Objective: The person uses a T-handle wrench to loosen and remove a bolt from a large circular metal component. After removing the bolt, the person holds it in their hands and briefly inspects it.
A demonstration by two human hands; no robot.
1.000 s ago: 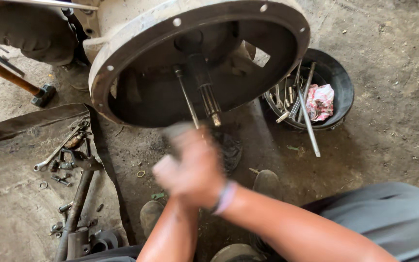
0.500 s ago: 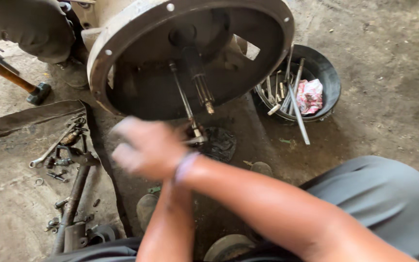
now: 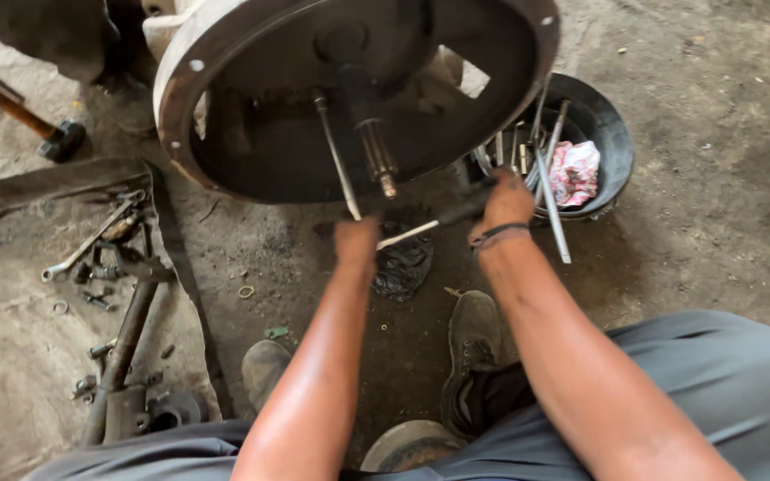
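our left hand (image 3: 356, 239) closes its fingers on the lower end of a thin rod (image 3: 335, 153) running up toward eleven o'clock into the round bell housing (image 3: 225, 107), while our right hand (image 3: 505, 200), at three o'clock, grips a dark-handled screwdriver (image 3: 438, 220) pointing toward eight o'clock.

Hammer (image 3: 20, 111), wrench (image 3: 91, 239), black basin (image 3: 612, 134), perhaps a pink rag (image 3: 574, 171)
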